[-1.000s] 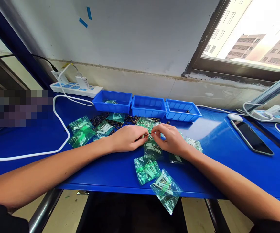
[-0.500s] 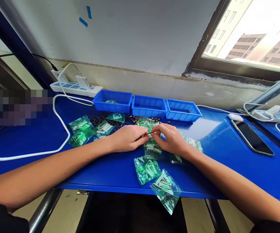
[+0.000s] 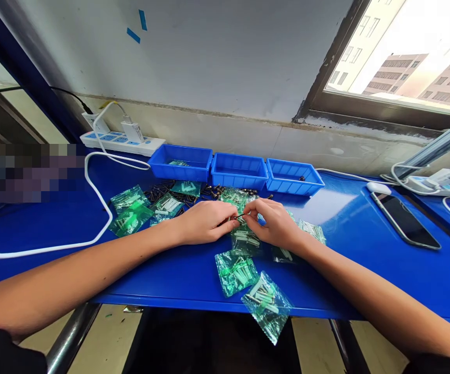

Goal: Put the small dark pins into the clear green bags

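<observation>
My left hand (image 3: pixel 211 222) and my right hand (image 3: pixel 270 221) meet over the middle of the blue table. Between their fingertips is a thin dark rod-like piece (image 3: pixel 239 215), perhaps a screw; both hands pinch it, one at each end. Beneath and around the hands lie green-tinted clear packets (image 3: pixel 246 240) with pale strips and metal pieces inside. Nearer me are two more packets, one flat on the table (image 3: pixel 236 272) and one hanging over the front edge (image 3: pixel 267 306). Loose dark screw-like parts (image 3: pixel 160 190) are heaped behind my left hand.
Three blue bins (image 3: pixel 239 171) stand in a row along the back. A white power strip (image 3: pixel 121 142) with a white cable (image 3: pixel 100 236) is at the left. On the right lie a phone (image 3: pixel 406 221) and a white rounded object (image 3: pixel 378 188). Someone's blurred figure shows at far left.
The thin dark piece is tilted slightly differently between the fingertips. Both hands otherwise keep their place, and the packets and bins have not moved.
</observation>
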{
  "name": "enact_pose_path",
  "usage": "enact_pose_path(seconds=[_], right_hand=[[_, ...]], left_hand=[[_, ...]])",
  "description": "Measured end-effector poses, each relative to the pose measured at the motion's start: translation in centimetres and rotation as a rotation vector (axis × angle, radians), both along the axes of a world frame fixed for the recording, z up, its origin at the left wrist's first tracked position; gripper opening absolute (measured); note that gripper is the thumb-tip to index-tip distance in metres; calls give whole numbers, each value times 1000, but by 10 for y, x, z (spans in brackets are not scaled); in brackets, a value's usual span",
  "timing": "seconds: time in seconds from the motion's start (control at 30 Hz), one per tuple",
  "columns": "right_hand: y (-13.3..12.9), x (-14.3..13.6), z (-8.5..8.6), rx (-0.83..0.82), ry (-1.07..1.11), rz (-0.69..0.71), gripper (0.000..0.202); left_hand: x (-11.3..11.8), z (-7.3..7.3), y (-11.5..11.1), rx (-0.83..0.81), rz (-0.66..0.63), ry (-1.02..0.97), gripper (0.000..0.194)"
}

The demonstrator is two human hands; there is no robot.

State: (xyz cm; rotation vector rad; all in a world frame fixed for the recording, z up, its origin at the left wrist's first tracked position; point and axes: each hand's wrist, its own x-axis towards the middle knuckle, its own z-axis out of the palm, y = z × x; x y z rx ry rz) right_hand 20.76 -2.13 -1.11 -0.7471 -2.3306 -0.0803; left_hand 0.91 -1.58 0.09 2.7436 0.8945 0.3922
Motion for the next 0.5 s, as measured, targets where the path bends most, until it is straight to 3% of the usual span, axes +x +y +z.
enact_pose_path(seconds=[0.5], right_hand=[[-1, 0, 1, -10, -6, -12, 6]], left_hand=[[0, -1, 0, 28, 1, 5, 26]])
